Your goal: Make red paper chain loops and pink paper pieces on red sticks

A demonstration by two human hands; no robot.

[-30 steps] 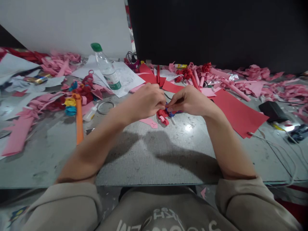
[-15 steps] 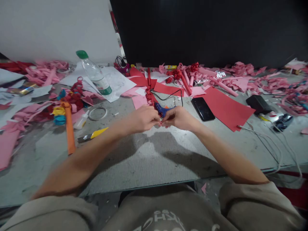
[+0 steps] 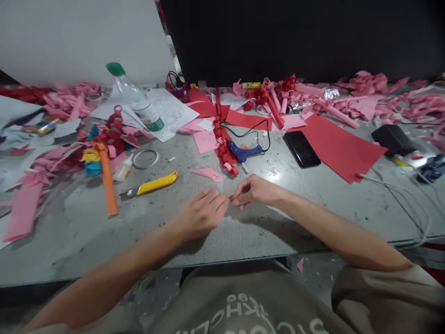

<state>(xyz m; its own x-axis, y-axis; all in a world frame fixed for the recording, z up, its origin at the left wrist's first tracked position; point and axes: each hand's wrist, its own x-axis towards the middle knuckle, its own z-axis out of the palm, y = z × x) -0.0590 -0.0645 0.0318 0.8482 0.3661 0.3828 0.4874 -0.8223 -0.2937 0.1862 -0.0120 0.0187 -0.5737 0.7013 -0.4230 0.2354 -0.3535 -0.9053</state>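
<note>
A: Both hands are low over the table (image 3: 76,232), fingertips almost meeting! What has the right hand (image 3: 255,190) got?
B: A tight pinch, thumb against finger, on a tiny red bit (image 3: 231,198)! It sits right in the gap between the two hands.
A: And the left hand (image 3: 206,211)?
B: Fingers curled, knuckles up, tips close beside that red bit. Whether they grip it too, I cannot tell; the hand itself hides them.
A: Just beyond, what a spread!
B: A pink scrap (image 3: 210,174) lies beyond the left hand, and past the right there's a blue glue gun (image 3: 243,153), one end overlapping a red paper chain (image 3: 221,144).
A: Out on the flanks?
B: Yellow cutter (image 3: 156,183) at a slant on the left; black phone (image 3: 301,149) on the right, beside a big red sheet (image 3: 344,148)!
</note>
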